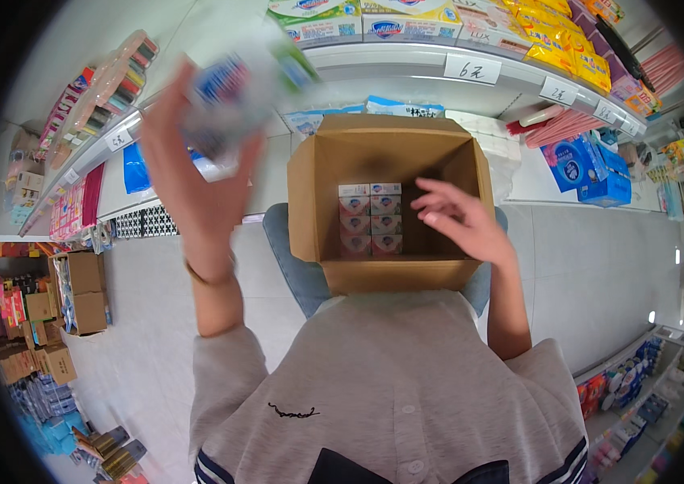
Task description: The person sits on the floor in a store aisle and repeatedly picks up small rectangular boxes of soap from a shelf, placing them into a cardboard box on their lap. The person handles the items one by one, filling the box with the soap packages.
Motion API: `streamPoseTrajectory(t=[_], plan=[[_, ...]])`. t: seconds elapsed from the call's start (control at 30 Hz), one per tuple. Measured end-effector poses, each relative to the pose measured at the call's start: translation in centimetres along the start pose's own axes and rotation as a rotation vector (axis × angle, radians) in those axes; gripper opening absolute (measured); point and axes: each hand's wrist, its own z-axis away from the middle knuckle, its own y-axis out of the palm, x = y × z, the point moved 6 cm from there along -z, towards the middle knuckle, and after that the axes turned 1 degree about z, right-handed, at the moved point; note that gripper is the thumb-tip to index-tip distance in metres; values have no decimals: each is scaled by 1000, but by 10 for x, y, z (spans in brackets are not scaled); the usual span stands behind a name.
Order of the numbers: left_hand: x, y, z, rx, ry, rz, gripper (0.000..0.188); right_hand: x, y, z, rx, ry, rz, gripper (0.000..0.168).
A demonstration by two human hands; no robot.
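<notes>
My left hand (199, 175) is raised beside the shelf, gripping a white soap box (227, 91) with a blue emblem and a green end. Motion blurs both, so I cannot tell if it is one box or a small pack. An open cardboard carton (399, 275) rests on my lap. Inside it, two columns of small soap boxes (371, 219) stand against the left part. Over the carton's right side hovers my right hand (463, 221), fingers apart and holding nothing.
Above the carton, a shelf edge (378, 57) carries handwritten price tags, soap boxes (411, 27) and yellow packets (560, 45). Blue packs (584, 169) sit on the lower shelf at right. A side shelf (84, 160) runs along the left. Cardboard boxes (84, 293) stand on the floor at left.
</notes>
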Motion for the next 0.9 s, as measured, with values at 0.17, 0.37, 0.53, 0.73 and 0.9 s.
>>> streamPoseTrajectory(t=[0.17,0.37,0.53,0.73,0.9], plan=[[-54,59,102,539,-118,470,89,21,-8,-15,74,1,-197,58],[-64,118,184,616,-353,560,92,-24,11,-61,352,72,236,43],[-63,122,202,640,-370,406,57,-73,20,-99,564,256,811,54],[-65,129,212,747,-359,413,28,-162,50,-134,846,538,1332,49],[-63,127,215,727,-359,412,26,-246,56,-140,902,728,1243,54]])
